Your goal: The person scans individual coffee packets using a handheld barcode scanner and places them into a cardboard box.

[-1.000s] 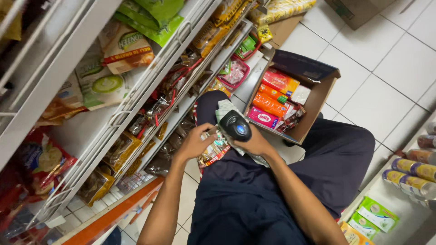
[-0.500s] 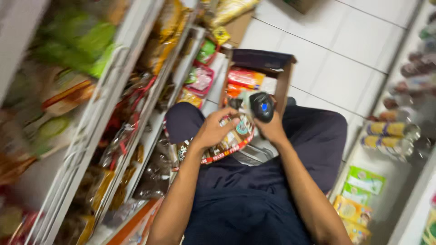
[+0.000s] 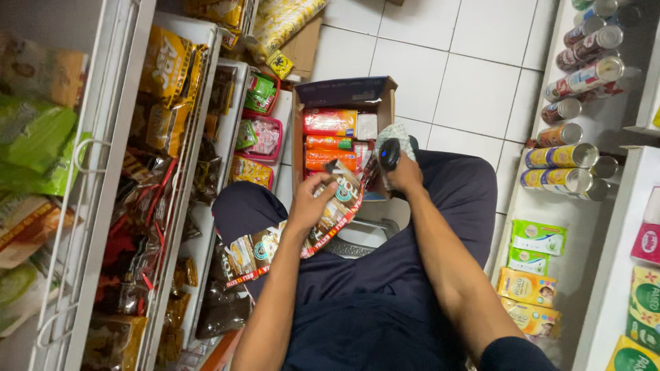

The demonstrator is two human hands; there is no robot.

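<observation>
Two hands are now working nearer the cardboard box [image 3: 344, 93]: left hand [image 3: 311, 206] gripping a sachet strip [image 3: 295, 237], right hand [image 3: 404, 172] clutching a black scanner [image 3: 389, 152]

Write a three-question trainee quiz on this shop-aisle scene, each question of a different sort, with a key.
1. True or false: the left hand holds a strip of joined sachets.
2. Multiple choice: what does the right hand grip? A) a tin can B) a black handheld scanner C) a green pouch
3. Fill in: the open cardboard box of packets stands on the white tiled ____.

Key: 1 true; 2 B; 3 floor.
</observation>
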